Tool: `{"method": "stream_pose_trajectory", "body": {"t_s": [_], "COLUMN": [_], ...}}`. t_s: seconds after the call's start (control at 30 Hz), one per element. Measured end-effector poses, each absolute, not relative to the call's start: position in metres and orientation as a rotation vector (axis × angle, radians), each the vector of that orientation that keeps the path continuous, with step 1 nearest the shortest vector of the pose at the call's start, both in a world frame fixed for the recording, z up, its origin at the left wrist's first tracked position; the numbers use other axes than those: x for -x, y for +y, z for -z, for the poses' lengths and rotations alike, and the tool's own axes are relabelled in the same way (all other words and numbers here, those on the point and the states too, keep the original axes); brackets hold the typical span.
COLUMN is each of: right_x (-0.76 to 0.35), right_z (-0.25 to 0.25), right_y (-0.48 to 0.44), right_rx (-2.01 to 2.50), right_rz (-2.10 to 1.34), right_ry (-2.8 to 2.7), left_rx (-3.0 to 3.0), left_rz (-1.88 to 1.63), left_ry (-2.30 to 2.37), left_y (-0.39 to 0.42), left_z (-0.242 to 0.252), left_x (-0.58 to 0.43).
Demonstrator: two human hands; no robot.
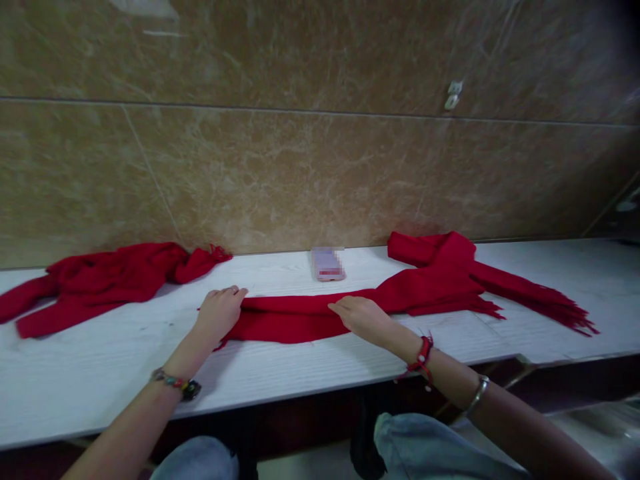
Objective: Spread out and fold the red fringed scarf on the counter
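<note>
A red fringed scarf (290, 325) lies lengthwise on the white tabletop, its middle part folded into a long narrow strip. My left hand (221, 312) is closed on the scarf's left end, with a bit of fringe showing beneath it. Farther right, my right hand (361, 320) pinches the cloth along the strip, its fingertips at the fold. Beyond that hand the red cloth spreads out loosely, bunched and crossing over itself, with tassels at the right. My palms and the undersides of my fingers are hidden.
Another red scarf (115, 277) lies crumpled at the left by the wall. A phone-like flat object (327, 264), partly blurred, rests near the wall. The white table (150, 360) meets a brown marbled wall (280, 180); its front edge runs just before my knees.
</note>
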State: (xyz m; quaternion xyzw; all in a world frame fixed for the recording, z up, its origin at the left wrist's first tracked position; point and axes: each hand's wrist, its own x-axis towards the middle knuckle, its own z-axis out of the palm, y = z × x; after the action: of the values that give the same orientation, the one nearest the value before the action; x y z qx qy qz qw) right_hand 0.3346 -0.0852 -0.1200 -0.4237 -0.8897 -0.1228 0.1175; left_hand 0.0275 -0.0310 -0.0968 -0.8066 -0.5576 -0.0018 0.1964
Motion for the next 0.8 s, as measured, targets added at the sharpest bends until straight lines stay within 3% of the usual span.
{"method": "stream_pose_trajectory", "body": {"t_s": [0.23, 0.47, 0.67, 0.8], "right_x": [-0.344, -0.352, -0.367, -0.376], "right_z": [0.126, 0.134, 0.127, 0.132], "right_y": [-0.066, -0.061, -0.065, -0.078], "right_rx": [1.476, 1.267, 1.079, 0.917], "right_rz": [0.232, 0.273, 0.316, 0.268], "right_ry": [-2.321, -2.461, -2.258, -2.445], "left_rx": [2.444, 2.574, 2.603, 2.749], "left_rz": [0.467, 0.123, 0.256, -0.146], "left_ry": [-1.642, -1.350, -1.260, -1.165], "left_y": [-0.022, -0.034, -0.056, -0.073], "left_z": [0.085, 0.087, 0.062, 0.064], "left_x": [-0.013, -0.017, -0.019, -0.024]}}
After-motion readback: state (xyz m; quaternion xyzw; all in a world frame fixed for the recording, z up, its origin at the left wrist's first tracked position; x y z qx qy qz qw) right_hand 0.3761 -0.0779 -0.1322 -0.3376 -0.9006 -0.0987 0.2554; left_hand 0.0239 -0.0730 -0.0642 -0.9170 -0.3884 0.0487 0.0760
